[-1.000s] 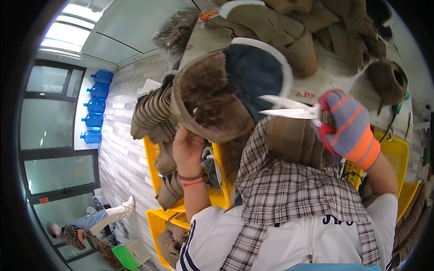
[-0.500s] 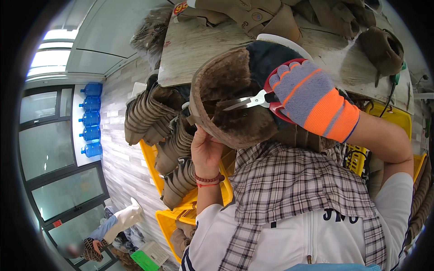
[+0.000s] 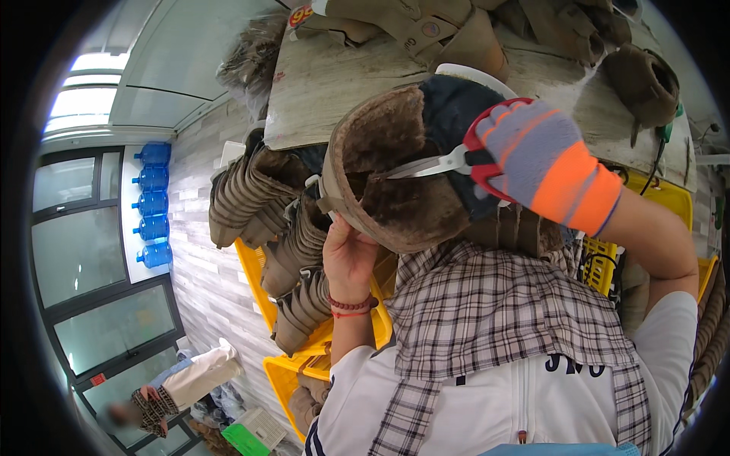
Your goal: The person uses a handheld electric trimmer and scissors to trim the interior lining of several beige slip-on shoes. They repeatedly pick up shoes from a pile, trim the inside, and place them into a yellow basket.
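Note:
A brown plush-lined item that looks like a winter hat (image 3: 433, 209), with a dark blue panel inside, is tilted with its opening toward me. My bare left hand (image 3: 350, 258) grips its lower left rim, fingers partly hidden behind it. My right hand (image 3: 551, 167), in a grey and orange knit glove, is closed round the red handles of scissors (image 3: 433, 164). The blades point left into the opening, their tips at a dark gap in the plush. Beside the left rim a strap with a pale buckle (image 3: 313, 181) shows.
A worn pale table (image 3: 334, 95) carries more brown pieces (image 3: 449, 30). Stacks of similar brown pieces (image 3: 258, 186) stand left over yellow crates (image 3: 275, 372). Blue water bottles (image 3: 154, 203) line the wall, and another person (image 3: 199, 376) is at lower left.
My right hand and the scissors have shifted right and slightly down, with the blades now closer together. The hat has dropped slightly. At lower left, the other person has changed posture.

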Demonstrator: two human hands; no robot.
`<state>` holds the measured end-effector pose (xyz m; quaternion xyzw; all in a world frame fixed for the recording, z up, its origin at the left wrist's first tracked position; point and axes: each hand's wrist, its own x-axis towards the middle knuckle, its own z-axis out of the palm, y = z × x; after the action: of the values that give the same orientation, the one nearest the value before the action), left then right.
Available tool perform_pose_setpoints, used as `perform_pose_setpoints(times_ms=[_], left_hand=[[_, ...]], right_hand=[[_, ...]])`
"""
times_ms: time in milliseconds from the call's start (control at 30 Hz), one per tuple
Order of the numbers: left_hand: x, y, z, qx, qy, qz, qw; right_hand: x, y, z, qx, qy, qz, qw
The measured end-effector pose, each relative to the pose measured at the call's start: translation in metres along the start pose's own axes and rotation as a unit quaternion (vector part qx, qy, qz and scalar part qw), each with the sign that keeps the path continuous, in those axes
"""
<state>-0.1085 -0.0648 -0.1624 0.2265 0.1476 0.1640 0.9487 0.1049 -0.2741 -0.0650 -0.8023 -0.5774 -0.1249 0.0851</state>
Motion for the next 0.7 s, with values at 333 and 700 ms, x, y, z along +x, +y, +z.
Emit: perform_pose_setpoints(times_ms=[333,700], left_hand=[[0.032,-0.019,0.055,0.105,-0.140,0.063,0.983],[0.063,-0.058,0.036,0.435,0.037,0.132,0.890]], right_hand=[[-0.025,-0.015,-0.025,0.599,0.032,0.224,0.768],[-0.137,0.016,-0.036,0.358,0.250,0.358,0.825]])
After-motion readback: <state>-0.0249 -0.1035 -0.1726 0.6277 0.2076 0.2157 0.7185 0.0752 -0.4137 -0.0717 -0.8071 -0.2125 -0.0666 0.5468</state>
